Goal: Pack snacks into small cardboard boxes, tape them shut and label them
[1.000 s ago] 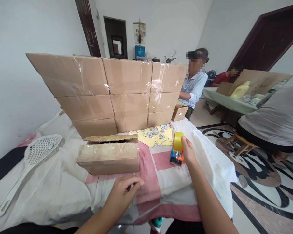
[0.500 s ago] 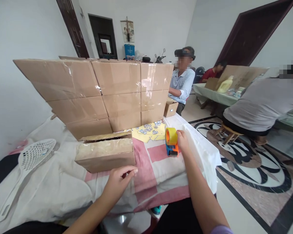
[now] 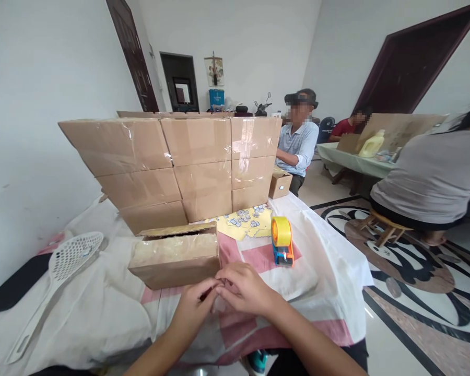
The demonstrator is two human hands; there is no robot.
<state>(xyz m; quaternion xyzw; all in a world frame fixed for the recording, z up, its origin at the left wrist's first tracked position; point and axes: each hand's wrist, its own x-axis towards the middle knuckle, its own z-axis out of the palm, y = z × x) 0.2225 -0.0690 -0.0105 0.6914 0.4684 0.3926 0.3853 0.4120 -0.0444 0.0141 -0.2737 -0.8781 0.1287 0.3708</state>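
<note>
My left hand [image 3: 198,303] and my right hand [image 3: 243,290] meet fingertip to fingertip just in front of a small cardboard box [image 3: 172,261]. Both are closed in a pinch, and whatever lies between the fingers is hidden or too small to name. The box rests on the cloth with a narrow dark gap along its top and shiny tape on its side. To the right, apart from my hands, a tape dispenser [image 3: 284,256] in orange and blue stands with a yellow roll of tape [image 3: 282,231] on it.
A wall of taped cardboard boxes [image 3: 201,146] rises behind the small box. A white slotted skimmer [image 3: 68,261] lies at left, and a yellow patterned sheet [image 3: 246,222] lies under the boxes' front. A person [image 3: 300,138] sits beyond; others sit at right.
My right hand has let go of the tape dispenser, leaving it on the table, and has come left to meet my left hand. The view has also shifted slightly.
</note>
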